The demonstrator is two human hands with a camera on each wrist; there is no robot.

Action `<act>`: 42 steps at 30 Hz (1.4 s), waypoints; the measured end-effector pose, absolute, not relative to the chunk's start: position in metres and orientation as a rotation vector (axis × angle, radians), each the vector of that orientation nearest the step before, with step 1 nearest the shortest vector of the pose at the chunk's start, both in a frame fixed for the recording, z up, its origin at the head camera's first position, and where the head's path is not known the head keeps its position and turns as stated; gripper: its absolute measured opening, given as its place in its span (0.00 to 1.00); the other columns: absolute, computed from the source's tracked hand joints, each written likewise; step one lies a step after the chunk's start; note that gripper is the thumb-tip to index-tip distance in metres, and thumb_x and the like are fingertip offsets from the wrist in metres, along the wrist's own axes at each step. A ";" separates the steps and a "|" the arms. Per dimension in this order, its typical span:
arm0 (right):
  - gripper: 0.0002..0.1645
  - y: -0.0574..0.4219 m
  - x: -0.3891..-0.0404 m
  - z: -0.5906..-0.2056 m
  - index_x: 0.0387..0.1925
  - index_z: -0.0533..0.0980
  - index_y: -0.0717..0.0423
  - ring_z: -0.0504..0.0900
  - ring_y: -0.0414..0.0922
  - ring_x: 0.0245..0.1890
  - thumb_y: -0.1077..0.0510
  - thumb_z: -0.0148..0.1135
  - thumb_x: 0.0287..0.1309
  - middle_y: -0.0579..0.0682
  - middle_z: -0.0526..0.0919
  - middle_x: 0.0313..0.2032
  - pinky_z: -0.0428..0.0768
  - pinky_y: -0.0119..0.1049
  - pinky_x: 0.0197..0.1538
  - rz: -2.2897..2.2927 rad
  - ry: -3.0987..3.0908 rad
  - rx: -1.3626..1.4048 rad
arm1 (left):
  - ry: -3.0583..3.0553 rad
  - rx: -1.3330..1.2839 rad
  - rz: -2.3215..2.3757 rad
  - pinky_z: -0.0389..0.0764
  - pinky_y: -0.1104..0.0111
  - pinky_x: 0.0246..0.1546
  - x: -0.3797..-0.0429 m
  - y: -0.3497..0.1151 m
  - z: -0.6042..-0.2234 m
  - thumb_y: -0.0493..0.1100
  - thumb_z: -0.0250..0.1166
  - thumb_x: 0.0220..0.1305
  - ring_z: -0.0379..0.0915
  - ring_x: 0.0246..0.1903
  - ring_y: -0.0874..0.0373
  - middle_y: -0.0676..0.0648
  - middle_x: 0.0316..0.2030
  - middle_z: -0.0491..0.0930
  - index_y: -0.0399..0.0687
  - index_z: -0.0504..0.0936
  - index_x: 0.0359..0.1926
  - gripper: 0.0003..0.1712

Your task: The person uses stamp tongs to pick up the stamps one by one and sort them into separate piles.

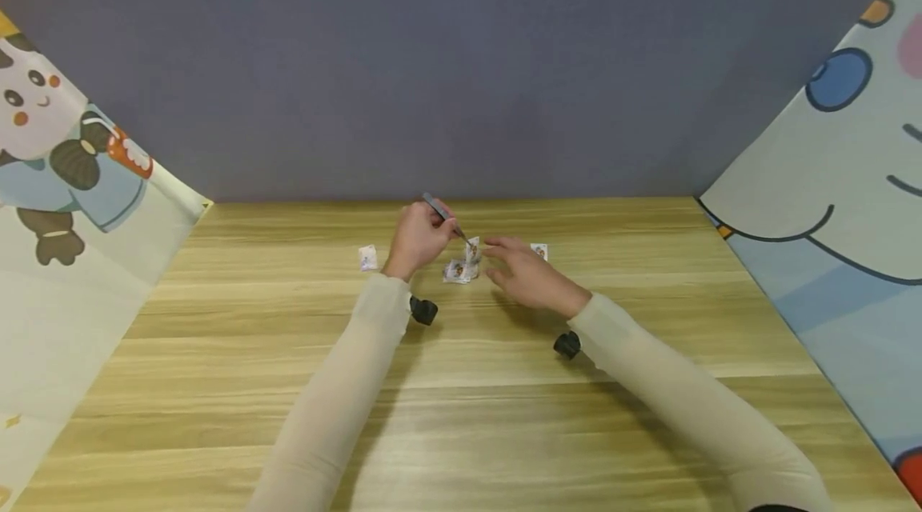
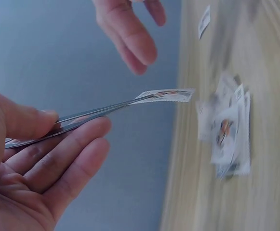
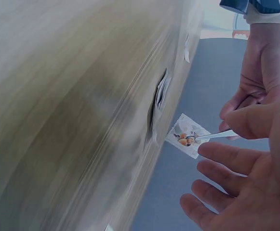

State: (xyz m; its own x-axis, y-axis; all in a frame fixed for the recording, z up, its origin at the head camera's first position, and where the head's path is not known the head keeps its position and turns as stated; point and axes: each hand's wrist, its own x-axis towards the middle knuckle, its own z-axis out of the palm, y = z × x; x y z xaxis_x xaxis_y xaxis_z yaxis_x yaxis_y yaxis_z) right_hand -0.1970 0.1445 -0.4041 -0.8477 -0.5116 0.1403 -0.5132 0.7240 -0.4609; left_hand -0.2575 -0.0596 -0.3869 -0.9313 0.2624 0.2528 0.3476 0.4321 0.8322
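Left hand (image 1: 419, 238): grips dark tweezers (image 1: 435, 206), their tips at a small paper slip (image 1: 473, 245)
Right hand (image 1: 531, 277): fingers extended, just beside that slip
Pile (image 1: 457, 272): printed slips on the wood-grained desk (image 1: 461, 424), between the hands — contact with the slip at the tips unclear
Loose slips: one left of the left hand (image 1: 368, 258); another beyond the right (image 1: 539, 250), partly hidden
Sleeves: pale (image 1: 327, 400) — a black device at each wrist (image 1: 423, 310)
Backdrop: plain grey (image 1: 461, 64)

On the worktop (image 1: 461, 416), a stamp pile (image 1: 457, 271) lies between a left stamp (image 1: 368, 258) and a right stamp (image 1: 539, 251), the latter behind the right hand (image 1: 529, 274). Above the worktop, near the pile, tweezers (image 1: 435, 206) in the left hand (image 1: 420, 238) hold another stamp (image 2: 180, 95).
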 end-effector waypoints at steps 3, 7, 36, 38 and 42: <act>0.25 0.152 -0.195 -0.404 0.60 0.69 0.66 0.60 0.55 0.65 0.54 0.53 0.67 0.60 0.64 0.65 0.60 0.51 0.64 0.768 -2.912 0.858 | -2.580 -0.585 -1.535 0.81 0.68 0.28 -0.256 -0.053 -0.389 0.33 0.61 0.63 0.82 0.30 0.49 0.45 0.28 0.83 0.38 0.80 0.33 0.02; 0.24 0.163 -0.192 -0.402 0.59 0.70 0.68 0.60 0.55 0.64 0.57 0.55 0.66 0.61 0.64 0.64 0.60 0.51 0.64 0.780 -2.897 0.838 | -2.558 -0.626 -1.558 0.81 0.68 0.29 -0.255 -0.047 -0.389 0.33 0.61 0.63 0.82 0.30 0.50 0.45 0.28 0.83 0.37 0.80 0.34 0.03; 0.26 0.203 -0.182 -0.399 0.62 0.67 0.66 0.58 0.57 0.65 0.56 0.52 0.68 0.61 0.62 0.65 0.62 0.55 0.62 0.686 -3.066 0.599 | -2.521 -0.760 -1.648 0.80 0.71 0.32 -0.252 0.011 -0.398 0.36 0.61 0.65 0.82 0.32 0.57 0.45 0.32 0.84 0.36 0.81 0.38 0.06; 0.26 0.204 -0.181 -0.399 0.62 0.68 0.66 0.59 0.57 0.63 0.56 0.52 0.67 0.62 0.64 0.63 0.62 0.55 0.61 0.651 -3.071 0.546 | -2.514 -0.737 -1.672 0.80 0.71 0.32 -0.252 0.015 -0.399 0.36 0.61 0.65 0.82 0.32 0.59 0.45 0.32 0.84 0.35 0.81 0.38 0.07; 0.25 0.205 -0.181 -0.400 0.60 0.69 0.68 0.61 0.57 0.62 0.57 0.52 0.67 0.62 0.66 0.61 0.63 0.54 0.61 0.650 -3.061 0.487 | -2.518 -0.711 -1.656 0.80 0.72 0.31 -0.252 0.023 -0.402 0.35 0.62 0.64 0.81 0.31 0.61 0.46 0.31 0.83 0.35 0.81 0.38 0.06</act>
